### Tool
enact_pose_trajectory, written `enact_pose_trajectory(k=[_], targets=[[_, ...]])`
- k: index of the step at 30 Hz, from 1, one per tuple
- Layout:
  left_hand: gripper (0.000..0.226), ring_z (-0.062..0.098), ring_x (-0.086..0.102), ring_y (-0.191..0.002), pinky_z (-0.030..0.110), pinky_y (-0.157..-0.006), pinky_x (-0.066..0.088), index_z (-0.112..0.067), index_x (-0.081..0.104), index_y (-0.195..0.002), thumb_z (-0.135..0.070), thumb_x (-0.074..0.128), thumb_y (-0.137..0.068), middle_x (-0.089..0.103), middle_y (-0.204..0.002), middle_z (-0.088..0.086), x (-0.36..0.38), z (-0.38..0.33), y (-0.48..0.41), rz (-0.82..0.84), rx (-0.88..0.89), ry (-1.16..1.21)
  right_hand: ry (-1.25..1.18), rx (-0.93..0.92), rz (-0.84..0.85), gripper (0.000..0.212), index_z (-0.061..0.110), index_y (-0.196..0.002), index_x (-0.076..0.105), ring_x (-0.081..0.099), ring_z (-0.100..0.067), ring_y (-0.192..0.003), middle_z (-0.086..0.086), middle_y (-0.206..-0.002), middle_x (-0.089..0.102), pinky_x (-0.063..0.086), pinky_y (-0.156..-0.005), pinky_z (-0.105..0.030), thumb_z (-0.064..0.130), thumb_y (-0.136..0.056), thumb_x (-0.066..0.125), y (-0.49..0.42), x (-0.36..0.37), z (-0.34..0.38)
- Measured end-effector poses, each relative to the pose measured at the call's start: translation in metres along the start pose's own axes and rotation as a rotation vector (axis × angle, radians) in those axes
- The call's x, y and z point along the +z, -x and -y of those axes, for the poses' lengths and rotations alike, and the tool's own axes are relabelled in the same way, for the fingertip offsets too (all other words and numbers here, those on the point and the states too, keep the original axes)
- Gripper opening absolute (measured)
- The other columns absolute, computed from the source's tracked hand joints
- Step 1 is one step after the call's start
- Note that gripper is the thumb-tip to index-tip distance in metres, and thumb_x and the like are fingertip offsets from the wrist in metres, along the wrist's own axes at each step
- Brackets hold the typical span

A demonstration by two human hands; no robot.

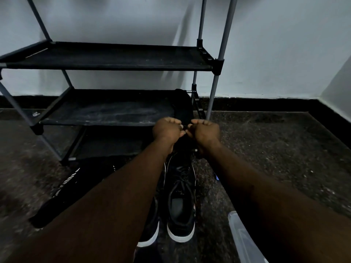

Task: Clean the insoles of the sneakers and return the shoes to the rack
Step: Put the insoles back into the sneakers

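Observation:
Two black sneakers with white soles stand on the floor in front of the rack. The right sneaker (180,205) is in full view, laces loose. The left sneaker (150,234) is mostly hidden under my left forearm. Above them my left hand (167,130) and my right hand (205,131) are side by side, fingers curled, both pinching the near end of a black flat piece (182,105) that looks like an insole. Its far end reaches up over the right part of the rack's middle shelf (106,112).
The shoe rack (114,57) has black fabric shelves and grey poles and stands against a pale wall. A black cloth with white lettering (66,186) lies on the floor to the left. A clear plastic container (245,240) sits at the lower right on the dark speckled floor.

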State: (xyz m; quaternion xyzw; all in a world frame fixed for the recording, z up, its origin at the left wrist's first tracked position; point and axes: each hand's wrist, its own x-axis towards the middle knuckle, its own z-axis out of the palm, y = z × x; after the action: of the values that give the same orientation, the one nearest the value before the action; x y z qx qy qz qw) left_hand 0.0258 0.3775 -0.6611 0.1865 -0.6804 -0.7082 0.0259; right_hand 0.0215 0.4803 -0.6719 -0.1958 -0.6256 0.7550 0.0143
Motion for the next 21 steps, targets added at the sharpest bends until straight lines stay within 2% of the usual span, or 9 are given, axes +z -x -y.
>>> enact_pose_trajectory(k=[4, 7, 11, 14, 18, 21], targets=[[0.022, 0.025, 0.072, -0.079, 0.021, -0.056, 0.059, -0.012, 0.066, -0.084, 0.008, 0.064, -0.092, 0.07, -0.091, 0.015, -0.002, 0.0, -0.002, -0.007, 0.015, -0.036, 0.043, -0.043, 0.061, 0.021, 0.016, -0.087, 0.073, 0.071, -0.022, -0.071, -0.011, -0.081, 0.074, 0.061, -0.076, -0.037, -0.005, -0.087, 0.071, 0.004, -0.002, -0.002], [0.02, 0.02, 0.07, -0.074, 0.023, -0.057, 0.06, -0.01, 0.069, -0.101, 0.008, 0.064, -0.092, 0.069, -0.091, 0.01, -0.003, 0.002, 0.0, -0.017, 0.025, -0.019, 0.029, -0.059, 0.057, 0.017, 0.014, -0.091, 0.074, 0.07, -0.023, -0.07, -0.011, -0.083, 0.075, 0.061, -0.077, -0.039, -0.002, -0.088, 0.07, 0.01, -0.007, -0.001], [0.029, 0.017, 0.069, -0.073, 0.021, -0.055, 0.057, -0.014, 0.071, -0.111, 0.005, 0.067, -0.09, 0.069, -0.097, 0.006, -0.011, 0.002, 0.012, -0.015, 0.054, 0.001, 0.059, -0.114, -0.009, 0.014, 0.012, -0.094, 0.073, 0.07, -0.019, -0.068, -0.009, -0.085, 0.074, 0.06, -0.066, -0.032, 0.0, -0.09, 0.067, 0.028, -0.017, -0.009], [0.023, 0.021, 0.071, -0.071, 0.026, -0.061, 0.061, -0.017, 0.07, -0.104, 0.002, 0.068, -0.09, 0.071, -0.093, 0.009, -0.027, 0.006, 0.036, -0.026, 0.046, -0.023, 0.133, -0.144, -0.038, 0.015, 0.018, -0.085, 0.069, 0.07, -0.018, -0.064, -0.003, -0.074, 0.073, 0.059, -0.065, -0.035, 0.003, -0.088, 0.068, 0.056, -0.026, -0.023], [0.014, 0.018, 0.066, -0.059, 0.023, -0.051, 0.056, -0.013, 0.068, -0.084, -0.001, 0.067, -0.092, 0.071, -0.078, 0.009, -0.065, 0.028, 0.083, 0.017, -0.015, -0.094, 0.25, -0.132, 0.083, 0.021, 0.016, -0.079, 0.072, 0.069, -0.017, -0.062, -0.005, -0.073, 0.073, 0.055, -0.061, -0.029, 0.0, -0.088, 0.061, 0.119, -0.034, -0.045], [0.017, 0.019, 0.064, -0.058, 0.022, -0.05, 0.055, -0.011, 0.069, -0.081, 0.001, 0.065, -0.093, 0.07, -0.073, 0.01, -0.096, 0.048, 0.13, 0.036, -0.08, -0.106, 0.327, -0.112, 0.158, 0.023, 0.017, -0.079, 0.072, 0.07, -0.019, -0.063, -0.006, -0.074, 0.075, 0.057, -0.065, -0.034, 0.0, -0.088, 0.06, 0.168, -0.039, -0.063]])
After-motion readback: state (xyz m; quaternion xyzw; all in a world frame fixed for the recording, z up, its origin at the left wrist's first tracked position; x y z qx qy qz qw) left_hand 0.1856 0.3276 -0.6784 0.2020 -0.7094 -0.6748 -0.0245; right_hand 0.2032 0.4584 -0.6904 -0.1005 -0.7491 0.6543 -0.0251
